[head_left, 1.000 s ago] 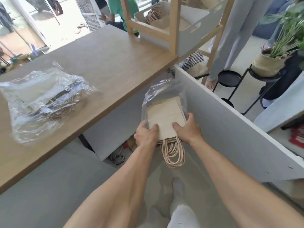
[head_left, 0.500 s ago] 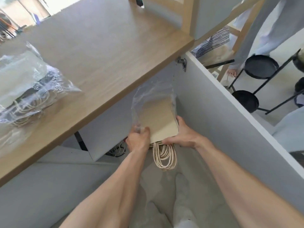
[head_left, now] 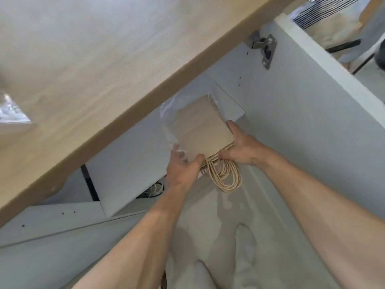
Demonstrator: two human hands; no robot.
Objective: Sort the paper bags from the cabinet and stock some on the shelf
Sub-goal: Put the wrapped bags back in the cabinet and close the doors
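Both forearms reach forward from the bottom of the view, converging on a flat stack of tan paper bags (head_left: 200, 130) held just under the front edge of the wooden table (head_left: 104, 69), at the mouth of the open white cabinet. The left hand (head_left: 183, 165) takes the stack's near left corner, thumb laid on top and the other fingers curled beneath, where they also catch the loose clear plastic wrap (head_left: 168, 122) that covers the far and left part of the bags. The right hand (head_left: 239, 149) takes the near right corner: its index finger runs straight along the right edge, and its thumb presses down close to where the handles come out. Each grip is thus closed on the stack, wrists nearly level, knuckles turned up toward the camera. The pale twine handles (head_left: 224, 174) hang in a bunch of loops from the near edge, between the two hands. To the right stands the open cabinet door (head_left: 312, 132), its metal hinge (head_left: 264, 46) fixed near the top, just below the table's corner. A white panel (head_left: 229, 105) lies just behind the stack's far right corner. On the table at far left, a corner of another clear plastic package (head_left: 12, 113) shows, well apart from the hands.
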